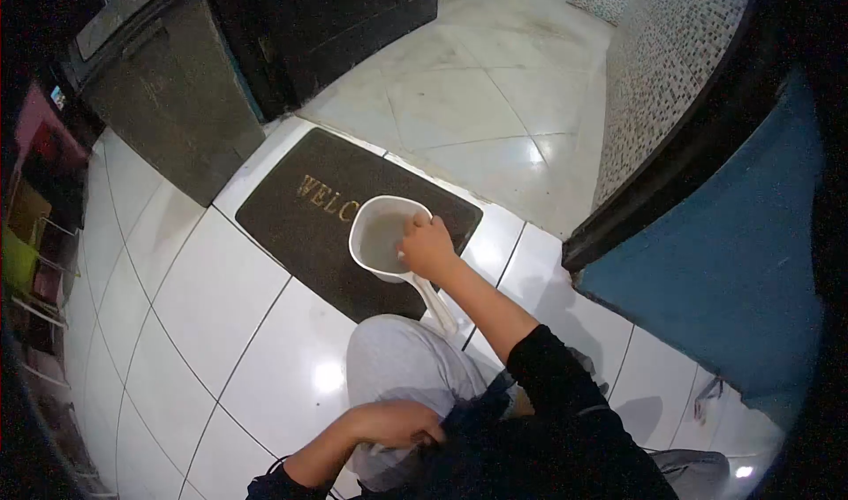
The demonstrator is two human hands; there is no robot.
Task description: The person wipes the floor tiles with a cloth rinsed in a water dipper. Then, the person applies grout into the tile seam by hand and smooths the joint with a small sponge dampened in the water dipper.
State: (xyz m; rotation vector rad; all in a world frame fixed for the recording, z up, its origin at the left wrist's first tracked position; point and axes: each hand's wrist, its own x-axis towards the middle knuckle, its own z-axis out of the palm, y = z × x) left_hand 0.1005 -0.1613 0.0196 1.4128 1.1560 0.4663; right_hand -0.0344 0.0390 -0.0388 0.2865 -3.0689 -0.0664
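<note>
A white plastic water dipper (pixel 360 251) with a long handle is over the dark doormat, its handle pointing toward my knees. Cloudy-looking water seems to be inside it. My right hand (pixel 426 246) reaches over the dipper's right rim, fingers curled and partly inside. Whatever the fingertips hold, if anything, is hidden. My left hand (pixel 402 425) lies across my lap at the grey trouser leg (pixel 397 359). Its fingers curl against dark cloth (pixel 477 412), and I cannot make out what is in them.
The doormat (pixel 291 217) with gold lettering lies on white floor tiles (pixel 212 297) at a doorway. A dark panel (pixel 168 102) stands at the left, a blue door (pixel 707 253) at the right. Beyond are a mosaic wall (pixel 680 67) and more tiled floor. Wire racks (pixel 40 310) line the far left.
</note>
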